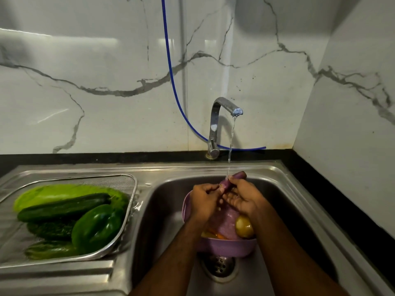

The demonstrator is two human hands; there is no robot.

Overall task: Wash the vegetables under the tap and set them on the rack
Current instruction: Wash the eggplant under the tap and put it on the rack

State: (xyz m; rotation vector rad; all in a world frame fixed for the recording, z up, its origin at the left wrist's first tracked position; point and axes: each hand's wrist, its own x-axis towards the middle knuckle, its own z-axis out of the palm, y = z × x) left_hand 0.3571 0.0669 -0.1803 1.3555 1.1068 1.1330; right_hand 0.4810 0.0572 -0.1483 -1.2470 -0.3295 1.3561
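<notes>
The washing step is in hand: both hands hold a slim purple aubergine (233,179) under the stream from the tap (222,107), above a purple bowl (226,245) in the sink (162,201). The left hand (203,199) pinches its near end; the right hand (241,198) cups it from below, fingers curled round it. Next, I judge, it goes left to the rack (133,189), where a cucumber (64,207), pepper (98,227) and leafy greens (53,193) already lie; other vegetables wait in the bowl.
</notes>
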